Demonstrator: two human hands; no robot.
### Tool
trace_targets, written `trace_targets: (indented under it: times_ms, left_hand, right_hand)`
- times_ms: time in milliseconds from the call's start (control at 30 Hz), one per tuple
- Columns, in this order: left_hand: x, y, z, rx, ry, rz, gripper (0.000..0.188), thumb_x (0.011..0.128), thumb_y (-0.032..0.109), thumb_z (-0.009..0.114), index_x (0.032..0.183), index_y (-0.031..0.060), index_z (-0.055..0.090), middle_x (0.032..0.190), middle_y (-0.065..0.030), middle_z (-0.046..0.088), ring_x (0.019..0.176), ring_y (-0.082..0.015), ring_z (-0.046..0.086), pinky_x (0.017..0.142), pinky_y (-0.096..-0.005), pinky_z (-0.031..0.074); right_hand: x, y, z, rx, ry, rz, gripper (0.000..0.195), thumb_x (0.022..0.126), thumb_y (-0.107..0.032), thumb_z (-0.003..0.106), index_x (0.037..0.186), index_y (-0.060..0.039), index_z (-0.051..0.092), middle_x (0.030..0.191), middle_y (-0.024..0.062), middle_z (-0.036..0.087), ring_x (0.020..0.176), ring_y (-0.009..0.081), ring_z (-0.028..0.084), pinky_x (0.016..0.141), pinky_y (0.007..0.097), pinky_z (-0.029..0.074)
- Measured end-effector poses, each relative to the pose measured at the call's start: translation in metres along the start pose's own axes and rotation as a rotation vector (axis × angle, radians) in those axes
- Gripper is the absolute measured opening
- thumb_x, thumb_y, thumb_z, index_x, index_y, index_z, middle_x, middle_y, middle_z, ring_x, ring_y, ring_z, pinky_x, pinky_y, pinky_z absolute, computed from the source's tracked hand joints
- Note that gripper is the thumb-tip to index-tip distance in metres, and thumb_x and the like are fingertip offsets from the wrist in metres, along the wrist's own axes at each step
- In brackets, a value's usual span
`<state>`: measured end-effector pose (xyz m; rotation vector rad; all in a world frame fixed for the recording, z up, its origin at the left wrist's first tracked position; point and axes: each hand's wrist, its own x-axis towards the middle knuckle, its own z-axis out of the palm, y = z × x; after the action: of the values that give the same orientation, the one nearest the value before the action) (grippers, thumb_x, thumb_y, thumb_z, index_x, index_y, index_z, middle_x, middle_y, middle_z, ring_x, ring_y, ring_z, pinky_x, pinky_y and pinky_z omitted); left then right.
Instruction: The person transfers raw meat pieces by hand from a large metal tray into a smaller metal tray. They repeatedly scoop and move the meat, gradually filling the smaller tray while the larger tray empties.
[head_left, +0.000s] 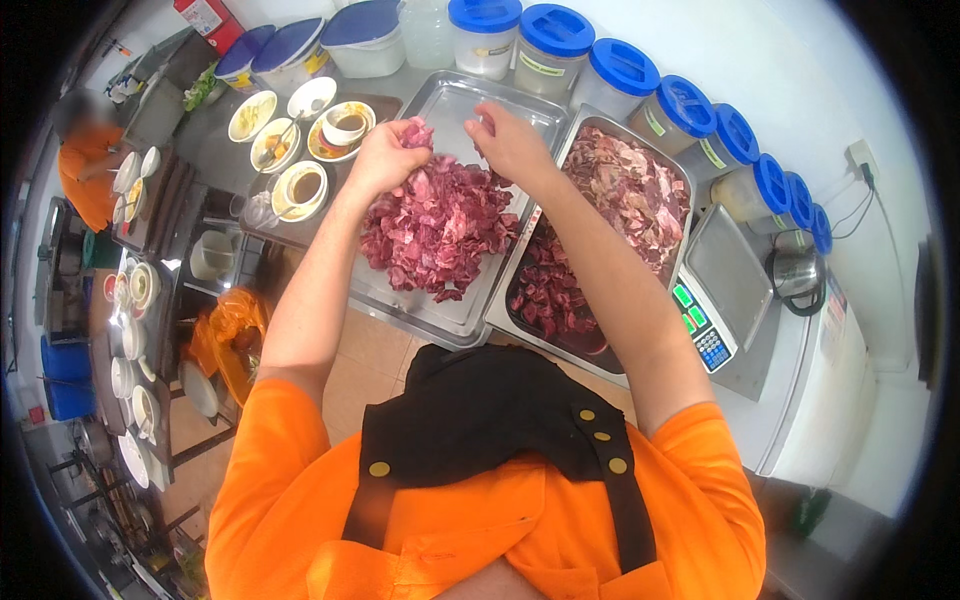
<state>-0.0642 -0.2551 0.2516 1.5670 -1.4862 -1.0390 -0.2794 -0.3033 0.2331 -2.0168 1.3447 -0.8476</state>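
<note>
My left hand (390, 159) pinches a piece of raw red meat (417, 133) above the left side of a meat pile. The pile of cut raw meat (450, 232) lies on a shallow metal tray (409, 319). Over the pile's upper right edge, my right hand (510, 142) is raised with its fingers curled and apart, and no meat shows in them. Right of it, under my right forearm, a deeper steel pan (679, 176) holds paler meat (622, 187) at the top and darker red pieces (551, 292) lower down.
Blue-lidded plastic containers (555, 34) line the wall. A digital scale (727, 274) stands right of the pan, near a metal pitcher (799, 274). Used bowls (300, 187) crowd the left side. A person in orange (88, 169) stands at the far left near stacked dishes (135, 337).
</note>
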Motion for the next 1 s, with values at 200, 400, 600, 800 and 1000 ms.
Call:
trace_targets:
  times_ms: [200, 400, 600, 800, 1000]
  left_hand:
    - [0.009, -0.003, -0.008, -0.026, -0.037, -0.094, 0.020, 0.094, 0.018, 0.072, 0.105, 0.0015, 0.071, 0.082, -0.0004, 0.072, 0.062, -0.0076, 0.064, 0.056, -0.0246, 0.048]
    - [0.015, -0.020, -0.011, -0.102, -0.097, -0.085, 0.018, 0.092, 0.012, 0.071, 0.107, 0.0022, 0.072, 0.089, 0.0021, 0.070, 0.078, -0.0051, 0.061, 0.071, -0.0227, 0.048]
    - [-0.001, 0.004, -0.005, 0.146, -0.170, -0.189, 0.027, 0.089, 0.006, 0.066, 0.116, 0.0018, 0.070, 0.093, -0.0025, 0.071, 0.071, -0.0110, 0.065, 0.067, -0.0293, 0.054]
    - [0.008, 0.009, -0.007, 0.786, -0.140, -0.068, 0.030, 0.082, 0.024, 0.078, 0.098, -0.0009, 0.076, 0.080, -0.0189, 0.073, 0.078, -0.0327, 0.073, 0.068, -0.0433, 0.057]
    - [0.009, 0.020, 0.025, 1.012, -0.190, -0.019, 0.034, 0.080, 0.033, 0.080, 0.086, -0.0003, 0.077, 0.085, -0.0240, 0.073, 0.085, -0.0374, 0.074, 0.080, -0.0458, 0.057]
  right_hand:
    - [0.015, 0.001, 0.005, -0.107, -0.074, -0.123, 0.036, 0.092, -0.025, 0.064, 0.125, -0.0112, 0.065, 0.120, 0.0237, 0.063, 0.114, 0.0384, 0.061, 0.095, 0.0447, 0.050]
    - [-0.005, -0.004, -0.009, -0.054, -0.132, -0.136, 0.037, 0.086, -0.021, 0.066, 0.122, -0.0131, 0.067, 0.125, 0.0239, 0.061, 0.123, 0.0409, 0.057, 0.106, 0.0457, 0.046]
    - [-0.078, 0.030, -0.059, 0.047, -0.118, 0.062, 0.034, 0.088, -0.022, 0.067, 0.119, -0.0074, 0.068, 0.124, 0.0177, 0.066, 0.115, 0.0309, 0.064, 0.099, 0.0402, 0.050]
    - [-0.188, 0.123, -0.100, 0.017, -0.011, 0.349, 0.031, 0.089, -0.019, 0.069, 0.116, -0.0031, 0.070, 0.100, 0.0145, 0.075, 0.091, 0.0248, 0.073, 0.083, 0.0361, 0.056]
    - [-0.271, 0.179, -0.110, -0.103, 0.033, 0.620, 0.029, 0.086, -0.015, 0.068, 0.111, -0.0002, 0.069, 0.087, 0.0187, 0.073, 0.066, 0.0251, 0.073, 0.067, 0.0387, 0.057]
